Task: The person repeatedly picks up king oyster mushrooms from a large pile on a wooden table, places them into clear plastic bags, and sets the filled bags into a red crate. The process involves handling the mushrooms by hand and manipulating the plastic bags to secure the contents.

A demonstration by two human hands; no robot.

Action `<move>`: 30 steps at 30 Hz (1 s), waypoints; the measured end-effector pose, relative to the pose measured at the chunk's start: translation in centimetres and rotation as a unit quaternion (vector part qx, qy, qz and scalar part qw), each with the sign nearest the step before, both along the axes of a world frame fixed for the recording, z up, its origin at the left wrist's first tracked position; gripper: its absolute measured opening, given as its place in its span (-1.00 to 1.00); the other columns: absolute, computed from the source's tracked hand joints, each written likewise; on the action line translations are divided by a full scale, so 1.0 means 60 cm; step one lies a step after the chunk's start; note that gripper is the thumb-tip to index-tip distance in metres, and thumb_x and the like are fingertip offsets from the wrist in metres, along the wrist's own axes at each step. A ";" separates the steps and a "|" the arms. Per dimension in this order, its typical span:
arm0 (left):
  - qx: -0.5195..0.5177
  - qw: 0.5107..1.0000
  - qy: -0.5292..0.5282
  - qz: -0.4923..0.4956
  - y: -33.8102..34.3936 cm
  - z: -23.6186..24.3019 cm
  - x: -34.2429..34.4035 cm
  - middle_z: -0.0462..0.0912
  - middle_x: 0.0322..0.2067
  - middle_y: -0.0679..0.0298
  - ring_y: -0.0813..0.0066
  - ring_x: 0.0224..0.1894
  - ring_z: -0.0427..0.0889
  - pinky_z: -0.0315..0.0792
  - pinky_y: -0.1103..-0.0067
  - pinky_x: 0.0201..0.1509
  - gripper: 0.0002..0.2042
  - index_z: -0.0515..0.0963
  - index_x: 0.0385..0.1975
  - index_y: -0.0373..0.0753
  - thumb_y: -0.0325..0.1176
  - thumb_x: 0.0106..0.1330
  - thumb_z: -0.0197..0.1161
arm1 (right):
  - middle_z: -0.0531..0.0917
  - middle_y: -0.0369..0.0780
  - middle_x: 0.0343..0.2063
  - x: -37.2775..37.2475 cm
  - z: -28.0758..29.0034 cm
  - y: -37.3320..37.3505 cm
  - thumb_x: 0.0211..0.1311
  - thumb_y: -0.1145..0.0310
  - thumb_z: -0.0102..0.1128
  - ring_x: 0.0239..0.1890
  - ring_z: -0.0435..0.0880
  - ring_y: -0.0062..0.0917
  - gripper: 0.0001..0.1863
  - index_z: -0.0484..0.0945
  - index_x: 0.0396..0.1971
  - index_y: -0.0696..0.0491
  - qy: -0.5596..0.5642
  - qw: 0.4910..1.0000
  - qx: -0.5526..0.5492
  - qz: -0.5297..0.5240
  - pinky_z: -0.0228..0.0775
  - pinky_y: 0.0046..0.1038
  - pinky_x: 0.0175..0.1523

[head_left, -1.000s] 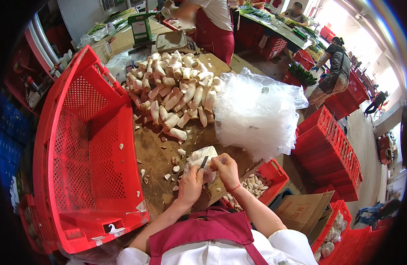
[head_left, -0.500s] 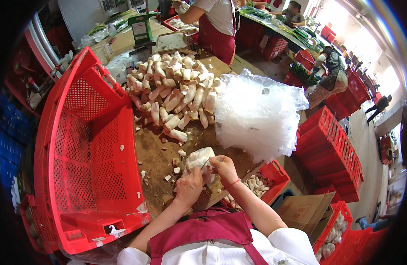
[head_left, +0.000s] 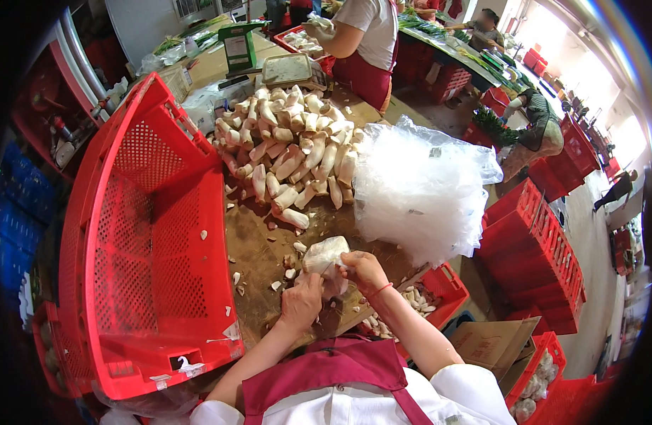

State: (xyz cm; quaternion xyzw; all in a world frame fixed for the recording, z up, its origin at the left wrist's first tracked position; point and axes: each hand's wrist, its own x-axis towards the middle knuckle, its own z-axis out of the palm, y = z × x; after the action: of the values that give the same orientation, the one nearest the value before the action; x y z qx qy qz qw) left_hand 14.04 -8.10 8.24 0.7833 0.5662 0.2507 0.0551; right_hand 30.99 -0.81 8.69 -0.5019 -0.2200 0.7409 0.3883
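Note:
A clear plastic bag with a pale item inside [head_left: 323,253] lies on the brown work surface [head_left: 249,322] before me. My right hand [head_left: 365,273] pinches the bag's right side. My left hand [head_left: 301,301] is closed at its lower left; what those fingers hold is hidden, as the dark blade seen earlier is not clear now. Pale trimmings [head_left: 290,275] are scattered nearby. A large pile of king oyster mushrooms [head_left: 294,145] lies beyond, beside a stack of empty plastic bags [head_left: 418,188].
An empty red crate [head_left: 170,269] stands at left. At right are a crate of mushroom pieces [head_left: 445,290], stacked red crates [head_left: 524,251] and cardboard [head_left: 485,343]. A scale [head_left: 287,69] sits at the back, near a co-worker in a maroon apron [head_left: 361,67]. Others work farther back.
The dark blade in my left hand has dropped from clear view; both hands stay at the bag. The co-worker at the back has shifted right, and the bending worker has leaned lower.

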 end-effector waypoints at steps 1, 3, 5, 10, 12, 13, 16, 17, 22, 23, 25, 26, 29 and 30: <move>-0.001 1.000 0.001 0.002 -0.004 0.002 -0.004 0.51 -0.67 0.16 0.19 -0.62 0.58 0.43 0.35 -0.58 -0.94 0.37 -0.33 -0.22 -0.42 0.27 0.06 | 0.59 -0.26 -0.55 -0.001 -0.005 -0.001 0.26 0.42 0.14 -0.57 0.52 -0.63 -0.87 0.53 -0.41 0.18 -0.008 1.000 0.009 0.000 0.42 -0.61 -0.43; -0.002 0.995 -0.078 0.054 -0.012 0.005 -0.021 0.53 -0.68 0.09 0.07 -0.62 0.57 0.39 0.28 -0.59 -0.92 0.39 -0.31 -0.21 -0.36 0.34 0.06 | 0.59 -0.26 -0.55 -0.004 0.004 -0.011 0.25 0.40 0.17 -0.57 0.52 -0.63 -0.86 0.53 -0.42 0.17 -0.068 0.995 0.078 0.014 0.42 -0.60 -0.43; -0.010 0.992 -0.057 0.112 -0.026 -0.015 -0.057 0.53 -0.67 0.07 0.05 -0.61 0.57 0.38 0.25 -0.58 -0.91 0.39 -0.31 -0.21 -0.35 0.35 0.04 | 0.58 -0.22 -0.56 -0.006 0.035 -0.019 0.20 0.40 0.23 -0.57 0.54 -0.61 -0.84 0.51 -0.46 0.18 -0.236 0.948 0.208 0.046 0.40 -0.57 -0.42; -0.121 0.964 0.033 0.236 -0.074 -0.105 -0.184 0.54 -0.65 0.05 0.00 -0.56 0.57 0.38 0.19 -0.50 -0.88 0.41 -0.24 -0.22 -0.33 0.35 0.06 | 0.59 -0.22 -0.46 -0.009 0.072 -0.026 0.16 0.45 0.26 -0.47 0.56 -0.60 -0.87 0.51 -0.44 0.18 -0.381 0.819 0.426 0.048 0.38 -0.57 -0.36; -0.151 0.954 0.061 0.251 -0.078 -0.097 -0.189 0.54 -0.62 0.04 0.01 -0.53 0.58 0.40 0.21 -0.46 -0.84 0.42 -0.18 -0.23 -0.33 0.34 0.08 | 0.60 -0.20 -0.35 -0.012 0.076 -0.033 0.12 0.52 0.26 -0.37 0.58 -0.52 -0.89 0.50 -0.43 0.19 -0.278 0.839 0.466 0.038 0.43 -0.52 -0.28; -0.038 0.962 0.120 0.244 -0.080 -0.092 -0.190 0.56 -0.56 0.05 0.08 -0.47 0.58 0.42 0.26 -0.40 -0.80 0.42 -0.15 -0.26 -0.32 0.32 0.10 | 0.60 -0.20 -0.35 -0.012 0.080 -0.034 0.12 0.52 0.26 -0.37 0.58 -0.52 -0.89 0.50 -0.43 0.19 -0.278 0.839 0.466 0.039 0.43 -0.52 -0.28; 0.070 0.961 0.157 0.216 -0.050 -0.012 -0.146 0.59 -0.44 0.12 0.19 -0.34 0.56 0.44 0.42 -0.28 -0.68 0.44 -0.10 -0.33 -0.24 0.27 0.19 | 0.59 -0.19 -0.32 -0.008 0.082 -0.034 0.07 0.58 0.27 -0.33 0.60 -0.46 -0.89 0.49 -0.43 0.18 -0.307 0.820 0.481 0.046 0.44 -0.50 -0.23; -0.011 0.984 -0.030 0.177 -0.035 0.002 -0.122 0.59 -0.45 0.17 0.23 -0.37 0.57 0.44 0.44 -0.30 -0.68 0.47 -0.14 -0.34 -0.19 0.29 0.18 | 0.59 -0.18 -0.31 -0.005 0.075 -0.031 0.05 0.60 0.26 -0.33 0.60 -0.42 -0.88 0.49 -0.42 0.17 -0.311 0.811 0.494 0.045 0.45 -0.49 -0.23; -0.461 0.692 -0.548 0.092 0.043 0.068 -0.013 0.61 -0.43 0.33 0.50 -0.45 0.59 0.48 0.56 -0.36 -0.66 0.57 -0.27 -0.26 -0.08 0.40 0.05 | 0.56 -0.13 -0.22 -0.009 0.046 -0.052 0.04 0.62 0.17 -0.26 0.61 -0.24 -0.75 0.43 -0.25 0.09 -0.381 0.678 0.610 0.150 0.49 -0.39 -0.24; -0.521 0.593 -0.607 0.094 0.049 0.070 -0.002 0.62 -0.41 0.35 0.58 -0.45 0.59 0.49 0.60 -0.37 -0.65 0.58 -0.26 -0.23 -0.07 0.43 0.01 | 0.55 -0.12 -0.20 -0.014 0.056 -0.066 0.04 0.58 0.19 -0.23 0.60 -0.21 -0.73 0.42 -0.23 0.10 -0.359 0.673 0.628 0.154 0.48 -0.37 -0.20; -0.519 0.567 -0.636 0.074 0.051 0.064 0.000 0.62 -0.41 0.34 0.59 -0.45 0.60 0.50 0.61 -0.37 -0.68 0.59 -0.25 -0.23 -0.10 0.42 0.04 | 0.56 -0.11 -0.20 -0.011 0.065 -0.081 0.02 0.56 0.19 -0.16 0.58 -0.16 -0.71 0.40 -0.21 0.10 -0.316 0.692 0.630 0.157 0.48 -0.32 -0.13; -0.518 0.538 -0.662 0.053 0.050 0.055 0.003 0.62 -0.42 0.33 0.60 -0.44 0.61 0.50 0.63 -0.38 -0.71 0.59 -0.24 -0.23 -0.13 0.40 0.07 | 0.56 -0.11 -0.20 0.000 0.061 -0.081 0.02 0.56 0.19 -0.16 0.58 -0.16 -0.71 0.40 -0.21 0.10 -0.317 0.692 0.629 0.156 0.48 -0.32 -0.13; -0.492 0.581 -0.648 0.019 0.029 0.027 0.005 0.62 -0.40 0.33 0.62 -0.43 0.60 0.48 0.67 -0.35 -0.74 0.58 -0.24 -0.29 -0.21 0.40 0.09 | 0.58 -0.11 -0.16 0.029 0.042 -0.083 -0.08 0.70 0.07 -0.13 0.59 -0.13 -0.67 0.37 -0.26 0.08 -0.306 0.643 0.689 0.133 0.40 -0.18 -0.01; -0.487 0.615 -0.620 0.005 0.023 0.030 0.005 0.63 -0.37 0.33 0.61 -0.42 0.60 0.48 0.69 -0.30 -0.75 0.58 -0.23 -0.31 -0.23 0.39 0.11 | 0.58 -0.13 -0.14 0.032 0.037 -0.082 -0.13 0.68 0.10 -0.02 0.53 -0.15 -0.64 0.38 -0.24 0.07 -0.350 0.653 0.670 0.049 0.31 -0.19 0.10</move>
State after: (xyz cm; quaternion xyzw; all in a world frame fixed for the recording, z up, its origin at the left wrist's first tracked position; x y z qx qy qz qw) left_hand 14.37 -6.70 10.01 0.2963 0.4401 0.3648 0.7651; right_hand 32.93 -5.71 10.91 -0.3159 -0.8006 0.1798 0.4764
